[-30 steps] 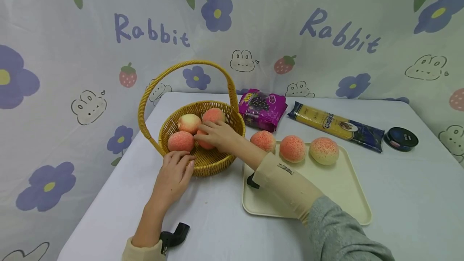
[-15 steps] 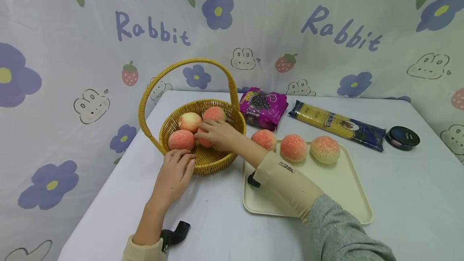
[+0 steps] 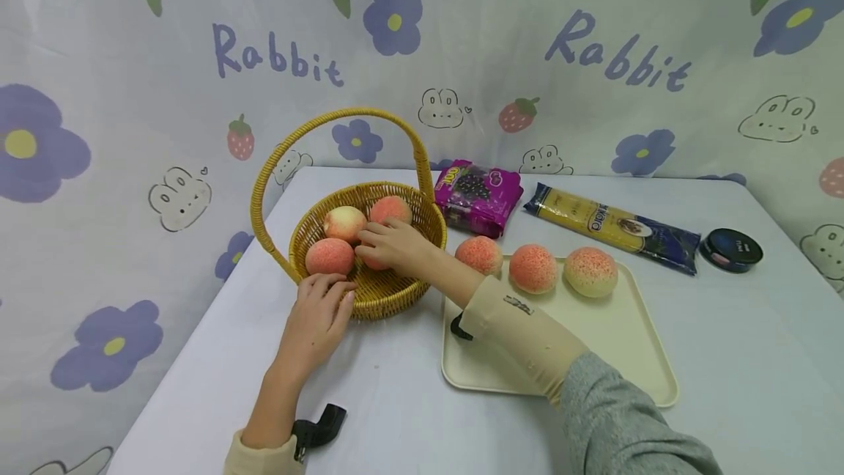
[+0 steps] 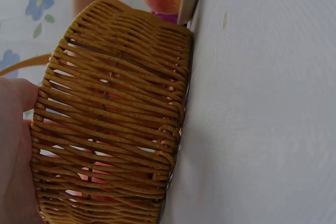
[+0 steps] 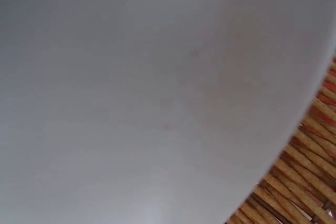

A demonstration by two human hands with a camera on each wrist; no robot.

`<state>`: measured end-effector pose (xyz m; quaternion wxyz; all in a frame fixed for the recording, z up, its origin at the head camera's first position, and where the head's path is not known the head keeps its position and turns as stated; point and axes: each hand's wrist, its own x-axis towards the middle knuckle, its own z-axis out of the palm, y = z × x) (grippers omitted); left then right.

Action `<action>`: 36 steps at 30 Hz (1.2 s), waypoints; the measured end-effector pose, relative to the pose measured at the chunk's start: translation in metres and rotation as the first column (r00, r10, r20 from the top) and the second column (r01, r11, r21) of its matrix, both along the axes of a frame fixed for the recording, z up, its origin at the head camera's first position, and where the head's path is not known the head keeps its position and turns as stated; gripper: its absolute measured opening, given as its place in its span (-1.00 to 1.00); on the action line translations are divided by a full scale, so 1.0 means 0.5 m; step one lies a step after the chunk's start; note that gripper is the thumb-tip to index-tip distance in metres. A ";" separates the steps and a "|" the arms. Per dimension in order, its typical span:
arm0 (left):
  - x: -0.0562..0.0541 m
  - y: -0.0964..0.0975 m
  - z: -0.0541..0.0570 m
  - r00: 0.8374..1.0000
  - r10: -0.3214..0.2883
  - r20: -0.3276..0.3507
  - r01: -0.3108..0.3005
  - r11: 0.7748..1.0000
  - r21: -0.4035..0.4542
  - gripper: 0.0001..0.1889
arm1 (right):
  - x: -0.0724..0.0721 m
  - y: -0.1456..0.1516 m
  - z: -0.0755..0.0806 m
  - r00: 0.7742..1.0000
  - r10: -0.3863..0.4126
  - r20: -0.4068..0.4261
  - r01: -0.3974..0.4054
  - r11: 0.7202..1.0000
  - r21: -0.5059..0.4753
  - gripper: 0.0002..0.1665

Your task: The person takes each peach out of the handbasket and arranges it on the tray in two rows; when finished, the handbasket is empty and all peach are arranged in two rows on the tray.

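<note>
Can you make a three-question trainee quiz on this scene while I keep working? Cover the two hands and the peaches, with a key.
1. True or false: the left hand touches the near side of the basket.
2. Where is the right hand?
A: at the tin
B: inside the basket
C: on the purple pack
3. Fill in: the tray holds ___ peaches.

Key:
1: True.
2: B.
3: Three.
</note>
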<state>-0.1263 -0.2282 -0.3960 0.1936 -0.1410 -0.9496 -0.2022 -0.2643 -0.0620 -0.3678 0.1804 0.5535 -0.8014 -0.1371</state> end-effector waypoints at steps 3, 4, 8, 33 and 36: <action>0.000 0.001 -0.002 1.000 -0.005 -0.002 0.005 1.000 -0.001 -0.66 | 0.001 0.001 0.001 1.000 -0.022 0.014 0.022 1.000 0.018 -0.45; -0.001 0.001 -0.002 1.000 -0.005 -0.002 0.005 1.000 -0.002 -0.66 | 0.002 0.001 0.001 0.999 -0.028 0.017 0.028 0.999 0.024 -0.45; -0.002 0.002 -0.003 1.000 -0.006 -0.003 0.006 1.000 -0.006 -0.65 | 0.003 0.002 0.003 0.998 -0.050 0.030 0.049 0.998 0.040 -0.42; 0.002 -0.001 -0.001 1.000 -0.006 -0.008 0.006 1.000 -0.003 -0.68 | 0.011 0.050 0.029 0.974 0.004 0.227 0.044 0.978 -0.206 -0.33; 0.002 -0.002 0.000 1.000 -0.001 -0.003 0.001 1.000 -0.001 -0.67 | 0.012 0.054 0.031 0.976 0.017 0.219 0.039 0.968 -0.249 -0.36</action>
